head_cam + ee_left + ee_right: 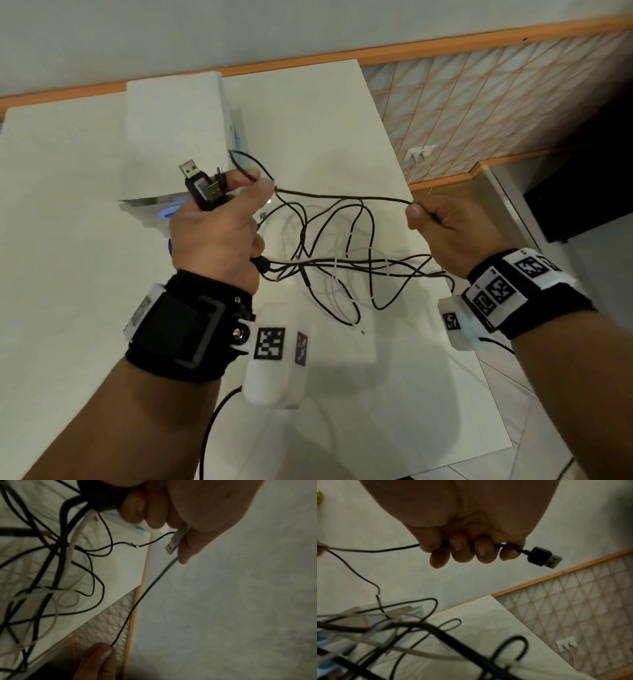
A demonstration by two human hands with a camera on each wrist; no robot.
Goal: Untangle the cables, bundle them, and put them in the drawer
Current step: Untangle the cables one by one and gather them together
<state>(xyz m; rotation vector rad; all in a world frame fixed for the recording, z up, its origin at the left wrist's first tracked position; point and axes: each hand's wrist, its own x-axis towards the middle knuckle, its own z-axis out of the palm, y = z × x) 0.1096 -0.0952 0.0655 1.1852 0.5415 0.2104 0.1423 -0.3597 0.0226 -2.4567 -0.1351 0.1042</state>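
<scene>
Cables [329, 263]: a tangle hanging above the white table [342, 113], inside its right edge. Left hand [219, 236] clenches USB plugs [200, 185] pointing up and away; right hand [445, 233] fists one black strand [342, 197], taut, running crosswise.

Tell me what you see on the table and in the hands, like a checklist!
Surface: white table, mostly bare.
Job's things: tangle of black and white cables hanging between the hands above the table; white drawer unit at the back, whether a drawer is open cannot be told.
Clutter: nothing seen.
Grippers: left hand grips several USB plugs; right hand grips one thin black cable, its USB plug sticking out past the little finger.
Cables: still tangled, none bundled; the thin black cable runs nearly straight between the hands.
Surroundings: pale wall, orange trim, tiled floor, wall socket.
</scene>
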